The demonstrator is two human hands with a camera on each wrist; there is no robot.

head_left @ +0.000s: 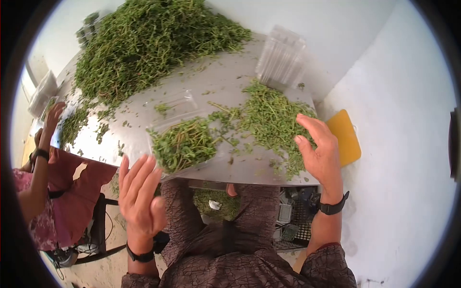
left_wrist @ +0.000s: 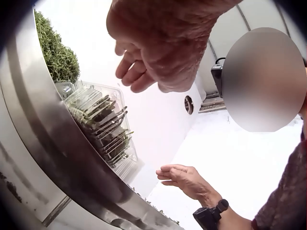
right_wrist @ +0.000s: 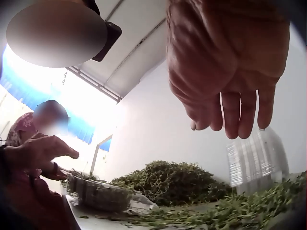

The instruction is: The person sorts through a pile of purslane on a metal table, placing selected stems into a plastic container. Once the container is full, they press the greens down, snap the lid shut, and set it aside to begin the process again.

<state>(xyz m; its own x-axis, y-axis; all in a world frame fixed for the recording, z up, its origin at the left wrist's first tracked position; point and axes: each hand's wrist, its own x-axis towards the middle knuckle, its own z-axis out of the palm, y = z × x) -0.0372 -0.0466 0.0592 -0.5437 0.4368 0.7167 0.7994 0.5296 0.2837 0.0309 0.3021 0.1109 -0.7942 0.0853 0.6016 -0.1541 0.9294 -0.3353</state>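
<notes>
Both hands hover in the air with nothing in them. My left hand, fingers straight and palm turned inward, is over the table's near edge, beside a clear plastic clamshell box. Leafy green sprigs fill that box, and its lid lies back open with a small sprig on it. My right hand has its fingers extended and thumb apart, above the right end of a loose heap of greens. In the right wrist view the right hand shows its palm, fingers stretched downward.
A large mound of greens covers the back left of the metal table. Nested clear boxes stand at the back right by the wall. A yellow board leans at right. Another person's hand works at far left. Below sits a black crate.
</notes>
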